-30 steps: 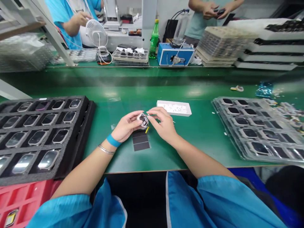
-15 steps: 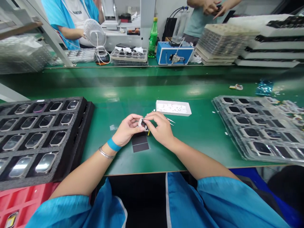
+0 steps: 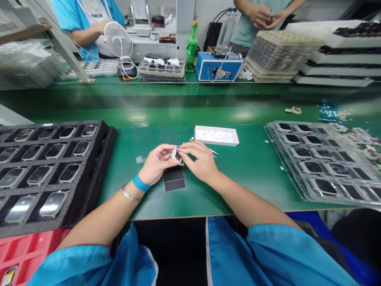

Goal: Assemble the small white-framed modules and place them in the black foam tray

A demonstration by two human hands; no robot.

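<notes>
A small smartwatch case (image 3: 176, 156), pale-rimmed with dark parts inside, is held tilted above the bench. My left hand (image 3: 156, 163) grips its left side between thumb and fingers. At its upper right edge, my right hand (image 3: 200, 161) has its thumb and fingertips closed on the case; the fingers hide part of it. Pointed tweezer tips (image 3: 214, 152) show just past my right hand; whether they lie on the bench or are held, I cannot tell. Dark rectangular sheets (image 3: 175, 185) lie under the hands. Behind them, a white box (image 3: 235, 142) contains tiny dark pieces.
Black foam trays (image 3: 110, 147) of smartwatches stand left, above a red tray (image 3: 29, 248). Clear plastic trays (image 3: 293, 186) with watches are at right, beside loose parts (image 3: 364, 137). A fan (image 3: 118, 38), green bottle (image 3: 192, 47) and blue device (image 3: 218, 66) line the back shelf, where two people work.
The watch case has turned slightly in my fingers, and the yellow strip beneath it no longer shows. Both people's hands at the back have shifted. The view has moved a little.
</notes>
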